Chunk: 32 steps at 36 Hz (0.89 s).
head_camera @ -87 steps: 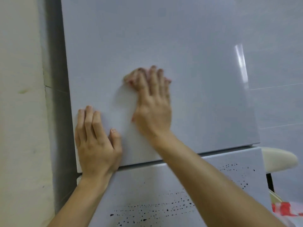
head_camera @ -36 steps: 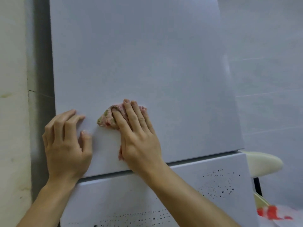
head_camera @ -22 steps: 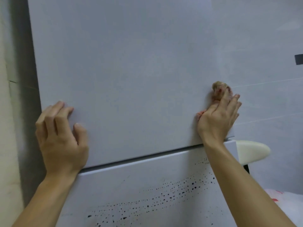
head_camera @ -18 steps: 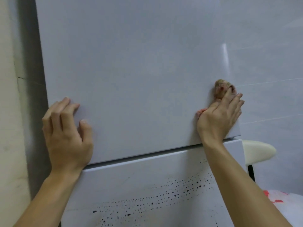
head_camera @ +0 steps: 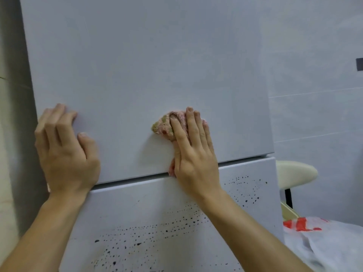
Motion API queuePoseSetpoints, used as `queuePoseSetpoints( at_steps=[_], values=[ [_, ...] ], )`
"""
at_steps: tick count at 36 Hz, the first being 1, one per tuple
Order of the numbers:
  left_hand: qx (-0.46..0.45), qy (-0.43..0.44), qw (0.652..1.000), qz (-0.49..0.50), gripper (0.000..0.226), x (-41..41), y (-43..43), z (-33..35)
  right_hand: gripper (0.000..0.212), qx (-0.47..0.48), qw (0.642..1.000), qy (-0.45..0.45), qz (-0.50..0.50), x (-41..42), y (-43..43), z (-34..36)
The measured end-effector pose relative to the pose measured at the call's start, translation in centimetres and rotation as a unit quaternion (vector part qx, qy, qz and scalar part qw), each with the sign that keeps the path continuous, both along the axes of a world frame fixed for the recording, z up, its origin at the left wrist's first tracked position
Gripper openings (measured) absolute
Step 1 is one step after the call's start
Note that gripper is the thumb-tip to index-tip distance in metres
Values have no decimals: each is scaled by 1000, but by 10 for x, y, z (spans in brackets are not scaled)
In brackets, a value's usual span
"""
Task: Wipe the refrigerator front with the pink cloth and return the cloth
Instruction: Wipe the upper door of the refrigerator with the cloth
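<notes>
Pink cloth (head_camera: 177, 122): bunched, pressed flat to the refrigerator's upper door (head_camera: 137, 61), low on the panel, about midway between its left and right edges. A dull brownish tip points left. The rest runs under the palm, and a pink fold shows again by the thumb at the door's bottom edge, so the long axis is roughly up-down.

Right hand (head_camera: 193, 154): fingers straight and together, laid over the cloth, pressing it to the door; heel of the hand crosses the seam onto the lower door (head_camera: 149, 209).

Left hand (head_camera: 64, 152): near the upper door's left edge, fingers loosely bent, tips and thumb on the panel, grasping nothing.

Lower door: scattered black specks.

Right of the refrigerator: cream stool seat (head_camera: 294, 172); below it a white plastic bag (head_camera: 330, 250), red print unreadable, contents not visible.
</notes>
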<state>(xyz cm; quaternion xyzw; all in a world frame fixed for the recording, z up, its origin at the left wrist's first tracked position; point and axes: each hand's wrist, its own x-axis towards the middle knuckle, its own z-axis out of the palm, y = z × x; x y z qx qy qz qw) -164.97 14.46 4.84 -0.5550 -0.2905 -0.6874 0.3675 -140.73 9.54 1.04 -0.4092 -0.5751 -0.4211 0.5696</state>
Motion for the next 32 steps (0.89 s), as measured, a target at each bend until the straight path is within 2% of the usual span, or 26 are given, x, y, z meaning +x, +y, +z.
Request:
queuePoseSetpoints(
  at_steps=[2,7,13,18,22,26,28,29,30,32],
  values=[
    [0,4,1000,-2,40,-1,0,-1,56,-4,1000,11,-14,18,-3,-2],
    [2,13,1000,1,41,-4,0,-1,53,-3,983,185,-8,53,-10,-2],
    [-46,44,998,-30,49,-16,-6,-4,53,23,962,270,25,23,-6,-1],
    [-122,58,990,-39,54,-30,-21,-15,53,16,971,228,76,-12,-3,-12],
    [-152,63,984,-71,48,-33,-33,-31,64,-1,968,211,135,-38,-8,-25],
    [-168,84,973,-134,40,-17,-58,-55,52,2,965,174,195,-74,-16,-43],
    [-210,103,954,-188,38,-6,-75,-66,52,4,967,139,213,-92,-19,-56],
    [-248,108,933,-238,38,0,-84,-72,50,4,968,120,220,-101,-22,-62],
    [-292,100,901,-304,37,5,-94,-77,46,4,969,101,228,-109,-25,-69],
    [-361,42,810,-460,39,14,-109,-88,40,0,969,75,237,-121,-33,-82]
  ],
)
